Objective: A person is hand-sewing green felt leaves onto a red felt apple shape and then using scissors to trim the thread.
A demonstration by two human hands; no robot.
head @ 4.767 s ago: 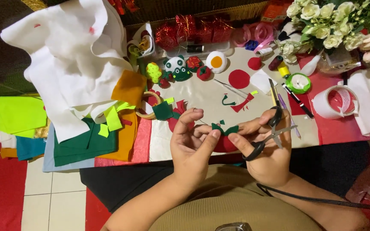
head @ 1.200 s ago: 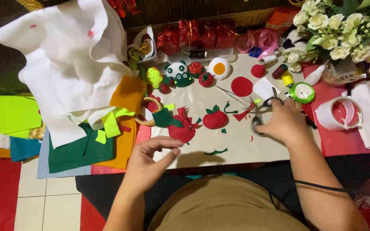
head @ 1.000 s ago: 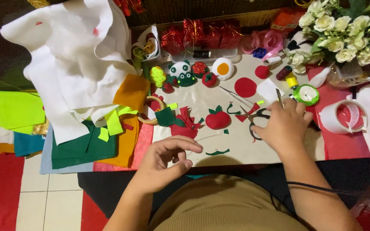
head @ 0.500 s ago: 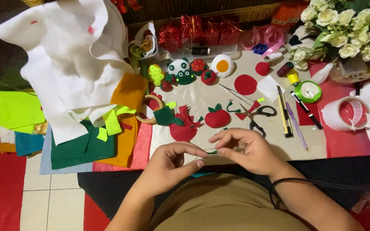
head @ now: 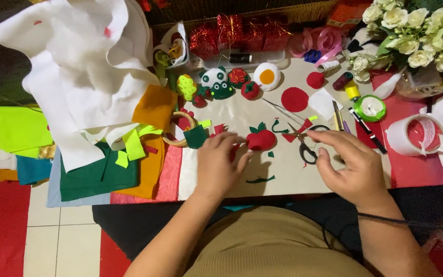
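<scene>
Just beyond the left hand [head: 216, 161], whose fingers lie loosely spread and flat on the beige work sheet [head: 283, 174], sits the red felt strawberry [head: 261, 139], touching its fingertips. It looks soft, light and easily crushed; a gentle pinch at its sides seems best. Right hand [head: 352, 166] hovers open, empty, just near the black-handled scissors [head: 306, 149].

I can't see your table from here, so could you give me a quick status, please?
Left hand flat beside red felt strawberry. Right hand open, empty, by scissors. Green scrap nearby.
</scene>
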